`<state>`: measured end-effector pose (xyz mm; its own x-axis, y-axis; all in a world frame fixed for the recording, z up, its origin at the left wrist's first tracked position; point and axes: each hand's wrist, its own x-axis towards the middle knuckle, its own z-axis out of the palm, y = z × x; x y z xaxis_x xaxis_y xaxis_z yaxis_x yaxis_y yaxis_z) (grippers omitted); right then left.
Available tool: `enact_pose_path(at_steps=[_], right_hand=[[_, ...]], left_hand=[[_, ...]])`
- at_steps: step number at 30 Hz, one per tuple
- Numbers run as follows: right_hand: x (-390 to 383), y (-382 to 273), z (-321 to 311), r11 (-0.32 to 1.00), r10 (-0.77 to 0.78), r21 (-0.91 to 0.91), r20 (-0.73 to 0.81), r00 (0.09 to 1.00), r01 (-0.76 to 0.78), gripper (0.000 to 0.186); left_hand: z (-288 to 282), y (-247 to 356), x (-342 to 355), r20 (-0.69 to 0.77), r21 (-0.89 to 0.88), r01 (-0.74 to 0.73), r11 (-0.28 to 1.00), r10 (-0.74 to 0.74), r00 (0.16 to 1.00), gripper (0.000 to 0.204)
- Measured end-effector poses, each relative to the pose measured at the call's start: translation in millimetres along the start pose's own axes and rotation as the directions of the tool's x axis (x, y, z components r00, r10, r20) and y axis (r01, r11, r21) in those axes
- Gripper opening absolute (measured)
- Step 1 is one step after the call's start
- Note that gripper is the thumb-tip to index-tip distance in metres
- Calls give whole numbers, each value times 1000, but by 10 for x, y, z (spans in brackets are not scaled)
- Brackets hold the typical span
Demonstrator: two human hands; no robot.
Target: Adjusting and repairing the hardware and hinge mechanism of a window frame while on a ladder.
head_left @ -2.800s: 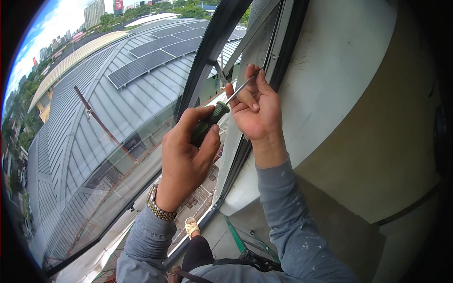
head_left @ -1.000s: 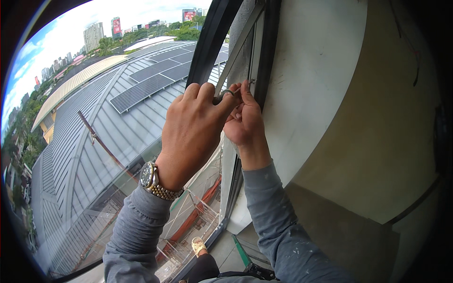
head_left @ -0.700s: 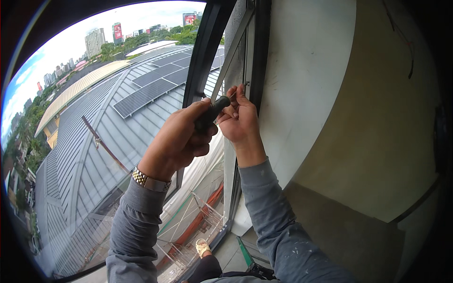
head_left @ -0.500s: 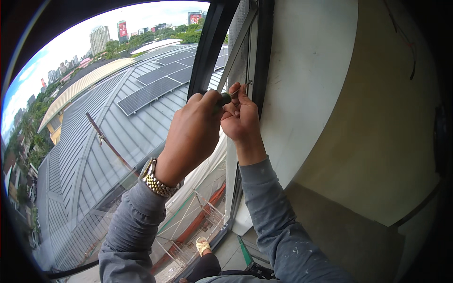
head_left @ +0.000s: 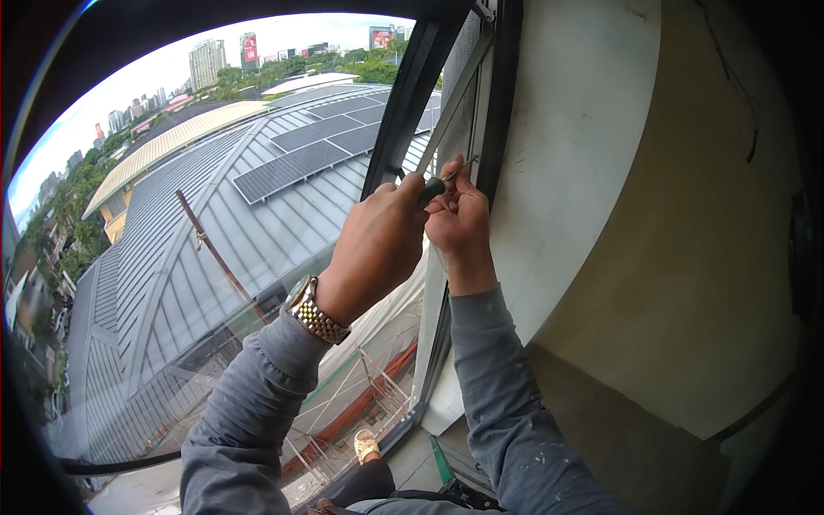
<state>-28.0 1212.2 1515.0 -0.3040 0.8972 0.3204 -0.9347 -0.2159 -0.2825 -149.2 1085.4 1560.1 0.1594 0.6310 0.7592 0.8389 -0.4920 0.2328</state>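
My left hand (head_left: 382,240), with a steel-and-gold watch at the wrist, is closed round the dark green handle of a screwdriver (head_left: 432,190), its back toward me. Just right of it, my right hand (head_left: 459,219) has its fingers curled, thumb and fingertips at the thin metal shaft. The screwdriver points up and right toward a small fitting (head_left: 473,160) on the metal window frame (head_left: 497,103); whether the tip is seated in it I cannot tell. A slanted metal stay arm (head_left: 457,99) of the open window runs behind my hands, beside the black sash bar (head_left: 386,146).
Outside lie a metal roof (head_left: 180,283) with solar panels (head_left: 292,167), scaffolding (head_left: 382,378) far below, and city buildings. A pale curved wall (head_left: 584,129) stands right, with hanging wires (head_left: 747,103). My sandalled foot (head_left: 366,445) rests near the sill, beside a green metal piece (head_left: 443,459).
Both hands and the window appear further right than half a second ago, as the view has shifted. My left hand's grip has turned on the handle over the last few seconds.
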Motion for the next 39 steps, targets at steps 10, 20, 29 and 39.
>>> enact_pose_path(at_steps=[10,20,29,39], right_hand=[[-23,54,180,970,7,243,-85,996,14,22],[62,82,24,997,-43,-65,105,994,50,19],[-118,174,312,997,6,80,-118,993,4,23],[6,6,93,990,43,120,232,972,-72,28]], left_hand=[[-192,134,121,752,-654,742,-145,-233,617,30],[-2,240,113,57,429,-197,881,192,980,32],[-211,14,180,684,-617,765,187,-354,638,15],[-220,396,177,450,-542,642,542,-458,767,26]])
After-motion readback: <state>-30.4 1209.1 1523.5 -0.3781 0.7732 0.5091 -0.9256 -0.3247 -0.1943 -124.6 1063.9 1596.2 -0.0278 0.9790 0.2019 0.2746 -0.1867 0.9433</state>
